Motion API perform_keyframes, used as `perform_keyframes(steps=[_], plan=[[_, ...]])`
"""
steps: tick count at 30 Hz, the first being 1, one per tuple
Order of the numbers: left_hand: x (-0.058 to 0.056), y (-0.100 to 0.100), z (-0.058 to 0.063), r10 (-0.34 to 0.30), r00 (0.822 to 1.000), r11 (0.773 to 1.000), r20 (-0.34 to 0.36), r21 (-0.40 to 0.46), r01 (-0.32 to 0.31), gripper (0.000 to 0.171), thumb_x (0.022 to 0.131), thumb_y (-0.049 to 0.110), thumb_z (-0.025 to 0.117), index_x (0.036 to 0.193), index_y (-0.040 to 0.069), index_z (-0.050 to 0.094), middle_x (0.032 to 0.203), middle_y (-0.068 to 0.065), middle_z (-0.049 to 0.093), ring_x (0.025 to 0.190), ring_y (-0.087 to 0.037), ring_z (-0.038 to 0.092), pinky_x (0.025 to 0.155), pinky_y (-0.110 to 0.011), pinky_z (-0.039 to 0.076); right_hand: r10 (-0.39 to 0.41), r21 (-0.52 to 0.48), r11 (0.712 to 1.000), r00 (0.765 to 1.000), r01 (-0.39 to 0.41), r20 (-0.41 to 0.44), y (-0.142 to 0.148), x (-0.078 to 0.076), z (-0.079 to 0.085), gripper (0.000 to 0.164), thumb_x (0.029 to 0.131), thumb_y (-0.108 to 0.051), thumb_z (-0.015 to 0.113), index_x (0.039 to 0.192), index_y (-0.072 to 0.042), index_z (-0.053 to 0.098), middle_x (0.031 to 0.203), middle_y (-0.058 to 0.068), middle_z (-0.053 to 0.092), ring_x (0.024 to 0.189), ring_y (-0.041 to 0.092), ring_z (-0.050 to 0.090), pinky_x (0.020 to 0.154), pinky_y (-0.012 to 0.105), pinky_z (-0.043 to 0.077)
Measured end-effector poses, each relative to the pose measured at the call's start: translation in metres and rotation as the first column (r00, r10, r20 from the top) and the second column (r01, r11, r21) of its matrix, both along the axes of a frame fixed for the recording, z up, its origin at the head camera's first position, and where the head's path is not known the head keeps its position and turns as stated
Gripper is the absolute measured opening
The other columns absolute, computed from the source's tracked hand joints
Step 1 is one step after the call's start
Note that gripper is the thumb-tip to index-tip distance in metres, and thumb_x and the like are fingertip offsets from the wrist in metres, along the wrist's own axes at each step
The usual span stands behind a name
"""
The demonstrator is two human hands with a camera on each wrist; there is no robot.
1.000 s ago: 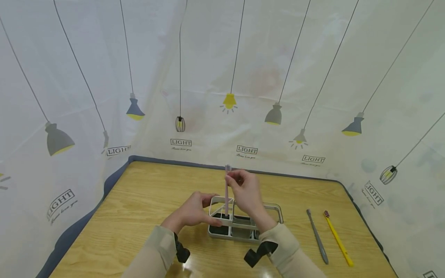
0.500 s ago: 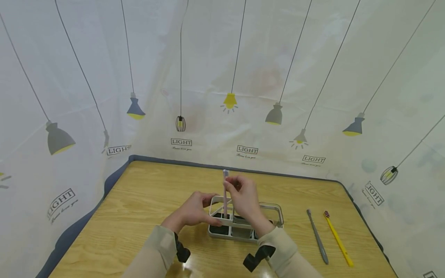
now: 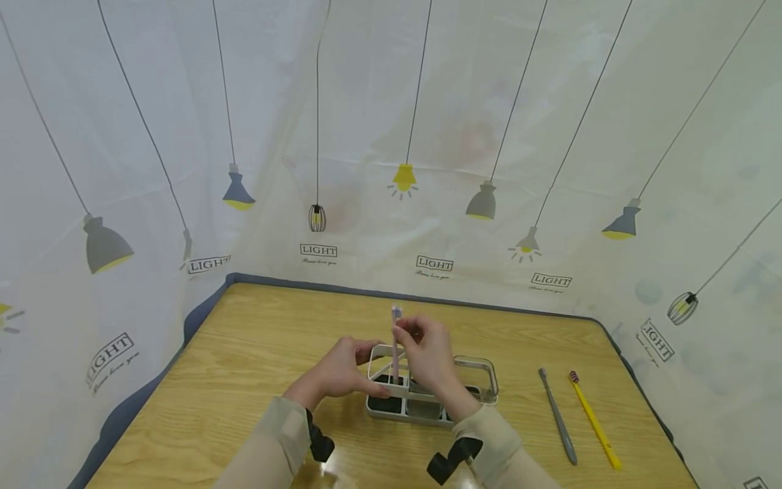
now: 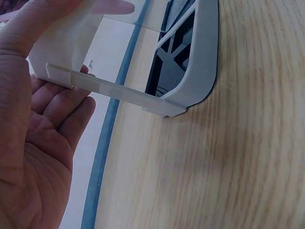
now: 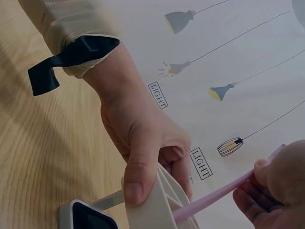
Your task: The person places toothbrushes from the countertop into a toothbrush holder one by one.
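Note:
A white toothbrush holder (image 3: 421, 420) with dark-bottomed compartments stands at the middle of the table. My left hand (image 3: 339, 370) grips the left end of its upper frame, thumb in front and fingers behind. A pink toothbrush (image 3: 395, 353) stands nearly upright through the frame's left opening, bristles up. Just under its head, thumb and fingertips of my right hand (image 3: 430, 353) pinch the handle. In the right wrist view, the pink handle (image 5: 217, 195) passes down into the frame opening. The left wrist view shows a post (image 4: 119, 91) joining the upper frame to the base.
Right of the holder, a grey toothbrush (image 3: 557, 415) and a yellow toothbrush (image 3: 595, 421) lie side by side on the wooden table (image 3: 275, 312). A pale curtain printed with lamps (image 3: 366, 136) surrounds the table's back and sides.
My right hand has come down with the pink toothbrush, which sits lower in the holder's left opening than a second ago. The left hand and the holder have stayed in place.

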State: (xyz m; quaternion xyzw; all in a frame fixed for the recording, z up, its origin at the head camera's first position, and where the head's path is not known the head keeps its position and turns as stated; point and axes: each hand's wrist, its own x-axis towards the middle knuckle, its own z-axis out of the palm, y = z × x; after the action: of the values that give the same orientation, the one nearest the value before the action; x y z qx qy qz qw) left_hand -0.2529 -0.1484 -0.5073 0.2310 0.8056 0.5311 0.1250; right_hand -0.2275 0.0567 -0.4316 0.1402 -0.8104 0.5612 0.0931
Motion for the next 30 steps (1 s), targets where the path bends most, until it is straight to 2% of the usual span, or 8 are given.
perform_keyframes(steps=[7,19,26,30], plan=[[-0.001,0.0,-0.001,-0.017,1.0,1.0,-0.006,0.012,0.017,0.079,0.074,0.033,0.1,0.145,0.021,0.067,0.136,0.012,0.069,0.136,-0.018,0.059,0.115,-0.045,0.044,0.011,0.005,1.0,1.0,-0.011,0.014,0.001,0.001,-0.006,0.007,0.101,-0.004,0.072,0.102,0.002,0.076,0.093,0.01,0.074,0.086,0.035,0.071,0.069,0.026,0.057],[0.001,0.001,0.0,-0.027,1.0,0.999,-0.005,0.041,0.027,0.075,0.077,0.027,0.099,0.144,0.019,0.066,0.137,0.006,0.069,0.137,-0.021,0.058,0.116,-0.049,0.043,0.0,0.027,1.0,1.0,0.0,0.0,0.003,0.002,-0.014,0.005,0.1,-0.004,0.073,0.1,0.0,0.076,0.091,0.006,0.073,0.081,0.019,0.069,0.069,0.026,0.056],[0.001,0.001,0.0,-0.024,1.0,0.999,0.007,0.046,0.023,0.083,0.075,0.028,0.1,0.148,0.016,0.063,0.139,0.005,0.068,0.137,-0.021,0.058,0.115,-0.047,0.044,0.005,0.042,0.999,1.0,-0.006,0.01,0.003,0.004,-0.017,0.006,0.101,-0.003,0.072,0.1,0.001,0.076,0.092,0.007,0.073,0.083,0.025,0.071,0.07,0.029,0.058],[0.001,0.002,0.001,-0.022,1.0,0.999,0.007,0.05,0.021,0.087,0.074,0.028,0.1,0.15,0.012,0.06,0.142,0.003,0.066,0.138,-0.022,0.057,0.115,-0.046,0.044,0.008,0.056,0.998,1.0,-0.008,0.004,0.003,0.005,-0.019,0.006,0.101,-0.002,0.071,0.101,0.001,0.076,0.093,0.007,0.074,0.083,0.021,0.071,0.072,0.03,0.059]])
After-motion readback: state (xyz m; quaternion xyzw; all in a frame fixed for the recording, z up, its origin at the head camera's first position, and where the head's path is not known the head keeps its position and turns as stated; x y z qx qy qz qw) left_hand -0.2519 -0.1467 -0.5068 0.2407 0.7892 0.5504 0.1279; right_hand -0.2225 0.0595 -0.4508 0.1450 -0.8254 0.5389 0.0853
